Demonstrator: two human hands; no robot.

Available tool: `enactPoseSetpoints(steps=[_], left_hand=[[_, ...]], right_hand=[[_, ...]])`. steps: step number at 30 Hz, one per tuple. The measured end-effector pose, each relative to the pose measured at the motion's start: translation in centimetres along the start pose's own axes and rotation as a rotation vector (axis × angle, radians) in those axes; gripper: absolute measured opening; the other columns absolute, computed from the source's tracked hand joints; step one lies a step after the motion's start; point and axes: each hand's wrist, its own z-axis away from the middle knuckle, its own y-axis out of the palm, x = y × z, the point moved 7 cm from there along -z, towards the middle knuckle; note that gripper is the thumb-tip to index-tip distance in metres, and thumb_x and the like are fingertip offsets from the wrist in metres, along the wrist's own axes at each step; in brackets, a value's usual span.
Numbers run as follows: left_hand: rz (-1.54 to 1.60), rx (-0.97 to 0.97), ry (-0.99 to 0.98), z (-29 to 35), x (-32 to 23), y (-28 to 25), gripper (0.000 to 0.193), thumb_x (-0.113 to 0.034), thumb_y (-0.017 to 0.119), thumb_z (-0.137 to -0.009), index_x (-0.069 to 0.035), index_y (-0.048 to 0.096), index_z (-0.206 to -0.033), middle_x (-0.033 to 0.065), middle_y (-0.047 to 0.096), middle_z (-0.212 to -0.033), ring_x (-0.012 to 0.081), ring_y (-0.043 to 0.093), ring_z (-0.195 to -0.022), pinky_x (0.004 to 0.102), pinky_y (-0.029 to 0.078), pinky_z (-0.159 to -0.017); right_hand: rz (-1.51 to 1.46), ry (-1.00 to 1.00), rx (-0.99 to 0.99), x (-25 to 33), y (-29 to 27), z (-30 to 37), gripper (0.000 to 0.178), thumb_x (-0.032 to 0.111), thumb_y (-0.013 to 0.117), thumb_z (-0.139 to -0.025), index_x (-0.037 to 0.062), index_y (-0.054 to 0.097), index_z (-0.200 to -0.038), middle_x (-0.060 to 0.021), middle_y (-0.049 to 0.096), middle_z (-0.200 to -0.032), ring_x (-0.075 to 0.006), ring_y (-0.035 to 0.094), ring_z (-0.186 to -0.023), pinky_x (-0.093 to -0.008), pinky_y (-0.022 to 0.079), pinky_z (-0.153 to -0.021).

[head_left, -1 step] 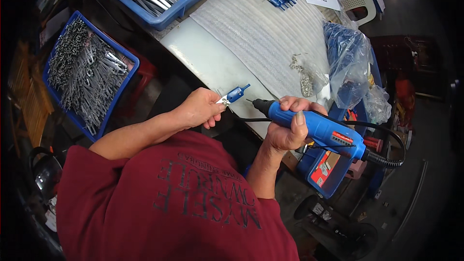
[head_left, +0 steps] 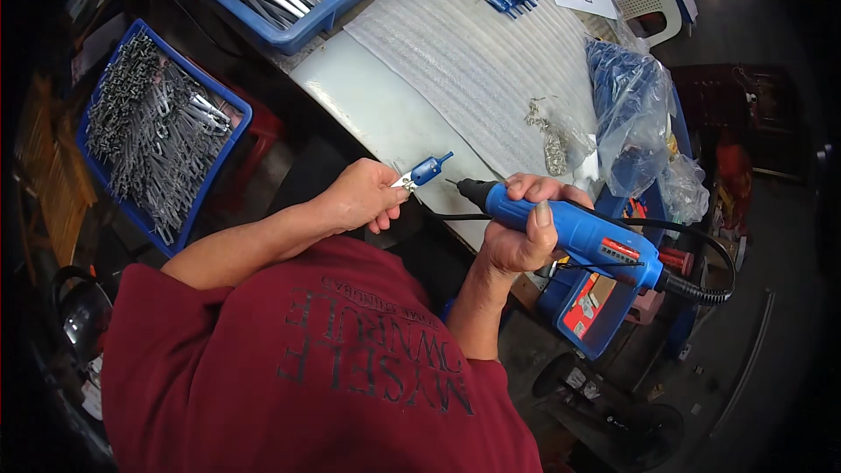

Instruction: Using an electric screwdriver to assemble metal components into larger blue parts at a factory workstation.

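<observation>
In the head view, my left hand (head_left: pixel 357 197) pinches a slim silver-and-blue part (head_left: pixel 427 172) near the glossy white table's (head_left: pixel 368 109) edge; my right hand (head_left: pixel 515 250) grips a blue cylindrical power screwdriver (head_left: pixel 591 235), its bit apart from the part.

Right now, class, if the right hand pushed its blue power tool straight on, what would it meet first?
Probably the blue-ended piece held in the left hand, though depth is unclear.

Workshop, power tool (head_left: pixel 589 235), bin (head_left: pixel 243 112) of metal parts (head_left: pixel 162 140)
</observation>
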Motion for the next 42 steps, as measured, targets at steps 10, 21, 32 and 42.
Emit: enactPoseSetpoints(steps=[10,21,32,42], left_hand=[[0.029,0.006,-0.04,0.0,0.4,0.2,0.015,-0.012,0.046,-0.079,0.001,0.051,-0.074,0.0044,0.051,-0.058,0.0077,0.046,-0.043,0.0192,0.038,-0.038],[0.04,0.007,-0.05,0.1,0.1,0.3,0.014,-0.01,0.044,-0.078,0.001,0.05,-0.073,0.0045,0.051,-0.058,0.0077,0.045,-0.042,0.0195,0.037,-0.037],[0.035,0.007,-0.044,0.3,0.0,0.2,0.015,-0.011,0.044,-0.078,0.0,0.05,-0.07,0.0033,0.049,-0.056,0.0071,0.044,-0.041,0.0193,0.036,-0.037],[0.036,0.001,-0.043,0.6,0.2,0.4,0.016,-0.013,0.041,-0.08,-0.003,0.047,-0.069,0.0007,0.047,-0.056,0.0053,0.042,-0.042,0.0184,0.034,-0.037]], right_hand=[[0.027,0.018,0.053,-0.2,0.9,0.0,0.04,0.01,0.053,-0.06,0.0103,0.041,-0.098,-0.007,0.045,-0.067,-0.0192,0.047,-0.059,-0.0313,0.039,-0.059],[0.04,0.027,0.075,-0.7,1.8,-0.2,0.039,0.009,0.054,-0.06,0.0092,0.041,-0.097,-0.0072,0.045,-0.066,-0.0192,0.047,-0.058,-0.0324,0.04,-0.059],[0.047,0.043,0.084,-1.5,2.0,-0.2,0.04,0.008,0.054,-0.06,0.0079,0.042,-0.097,-0.0076,0.046,-0.067,-0.0197,0.048,-0.058,-0.0332,0.041,-0.059],[0.053,0.06,0.083,-1.7,2.1,-0.2,0.039,0.009,0.054,-0.06,0.0084,0.041,-0.096,-0.0072,0.045,-0.067,-0.0192,0.047,-0.058,-0.0322,0.04,-0.058]])
